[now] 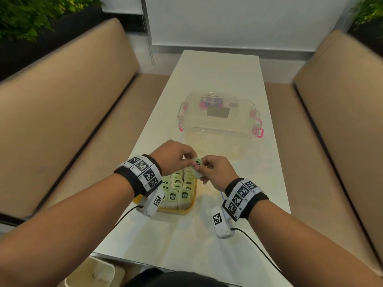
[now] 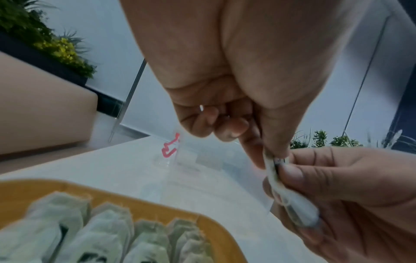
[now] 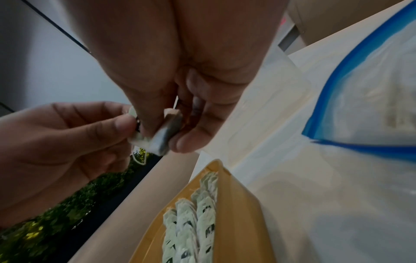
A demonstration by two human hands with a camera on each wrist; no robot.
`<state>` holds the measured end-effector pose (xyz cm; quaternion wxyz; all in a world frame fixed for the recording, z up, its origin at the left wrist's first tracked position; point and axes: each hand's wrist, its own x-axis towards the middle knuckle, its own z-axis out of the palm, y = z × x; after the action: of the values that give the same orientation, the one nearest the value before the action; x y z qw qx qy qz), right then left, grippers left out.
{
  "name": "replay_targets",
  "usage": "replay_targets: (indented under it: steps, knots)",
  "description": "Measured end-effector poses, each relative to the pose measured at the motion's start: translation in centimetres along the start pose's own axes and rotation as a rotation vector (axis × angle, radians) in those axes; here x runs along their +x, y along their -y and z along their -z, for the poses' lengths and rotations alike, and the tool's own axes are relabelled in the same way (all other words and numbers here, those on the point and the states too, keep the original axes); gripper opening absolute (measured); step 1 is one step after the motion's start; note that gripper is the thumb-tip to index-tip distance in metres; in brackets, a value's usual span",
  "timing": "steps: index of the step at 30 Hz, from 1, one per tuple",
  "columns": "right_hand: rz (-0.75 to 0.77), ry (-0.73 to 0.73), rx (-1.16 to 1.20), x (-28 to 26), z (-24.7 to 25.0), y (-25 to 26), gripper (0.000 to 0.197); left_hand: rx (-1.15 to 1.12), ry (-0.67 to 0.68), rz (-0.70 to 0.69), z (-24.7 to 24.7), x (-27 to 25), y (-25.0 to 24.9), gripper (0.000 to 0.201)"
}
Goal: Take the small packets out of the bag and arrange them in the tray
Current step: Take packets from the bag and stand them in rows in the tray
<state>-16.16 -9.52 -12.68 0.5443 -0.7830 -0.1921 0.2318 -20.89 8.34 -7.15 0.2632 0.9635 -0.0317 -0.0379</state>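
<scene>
Beige bench seats run along both sides of a long white surface (image 1: 217,83), with green plants behind them. Take the yellow tray (image 1: 187,211) as the landmark: it sits at the near end of the surface and is nearly full of small pale-green packets (image 1: 176,188), standing on edge in tidy rows.

Both hands meet just above the tray's far right corner. The left hand (image 1: 176,157) and the right hand (image 1: 215,171) each pinch the same held packet (image 1: 196,167) between thumb and fingertips, one from either side. From the left wrist view the held packet's long axis runs steeply downward, close to upright, so it is already nearly in line with the standing rows below. Both hands are equally close to it; the tray lies directly beneath and toward the person.

Beyond the tray stands a clear plastic box (image 1: 219,114) with pink latches, lid on. Right of the tray, seen from the right wrist view, lies a clear zip bag (image 3: 369,99) with a blue seal strip; what remains inside cannot be made out.

Each packet carries a dark badge-shaped label with pale lettering, too blurred to read. A grey label on the box is also illegible.
</scene>
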Motion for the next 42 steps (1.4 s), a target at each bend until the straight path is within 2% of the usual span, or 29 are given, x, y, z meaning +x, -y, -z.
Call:
replay_targets:
  steps: [4,8,10,12,14,17,20,28,30,33,35,37,39,42]
  knots:
    - [-0.005,0.027,-0.047,0.3,-0.9,0.6,0.015,0.013,-0.076,0.006,0.7,-0.6,0.6,0.009]
    - [-0.005,0.058,-0.082,0.7,-1.7,1.3,0.014,-0.001,-0.02,0.031,0.4,-1.6,1.4,0.005]
    - [0.004,0.028,-0.188,0.9,-2.1,1.0,0.014,0.031,0.007,0.076,0.3,-2.0,2.1,0.007]
    - [-0.003,-0.018,-0.349,1.2,-2.2,0.3,0.023,0.118,0.106,0.136,0.2,-2.2,3.0,0.01]
    - [-0.057,-0.015,-0.487,1.3,-2.2,-0.3,0.031,0.26,0.298,0.155,-0.3,-2.6,3.5,0.018]
    - [-0.182,0.051,-0.521,1.3,-2.5,-0.9,0.043,0.375,0.575,0.173,-1.9,-3.2,3.4,0.029]
    - [-0.224,0.089,-0.497,1.3,-3.1,-1.3,0.037,0.41,0.67,0.195,-3.4,-3.1,3.1,0.041]
    - [-0.169,0.067,-0.459,1.1,-2.8,-0.9,0.035,0.494,0.663,0.232,-4.6,-1.8,2.5,0.045]
    - [-0.149,0.046,-0.402,0.6,-1.7,-0.7,0.032,0.463,0.598,0.233,-4.0,-1.6,2.2,0.042]
    - [-0.109,-0.034,-0.367,-0.2,1.5,-0.8,0.022,0.403,0.373,0.21,-2.9,-1.0,1.0,0.031]
    - [-0.089,-0.096,-0.395,-1.0,4.3,-1.2,0.018,0.333,0.261,0.165,-3.0,-0.3,-0.7,0.026]
    - [-0.104,-0.127,-0.451,-2.1,7.2,-1.8,0.017,0.238,0.213,0.092,-4.3,0.9,-2.9,0.022]
    - [-0.153,-0.116,-0.533,-3.2,9.7,-2.6,0.018,0.193,0.198,0.01,-6.5,2.0,-5.2,0.019]
    - [-0.221,-0.063,-0.673,-4.9,11.9,-3.9,0.016,0.198,0.238,-0.069,-10.7,3.4,-8.1,0.027]
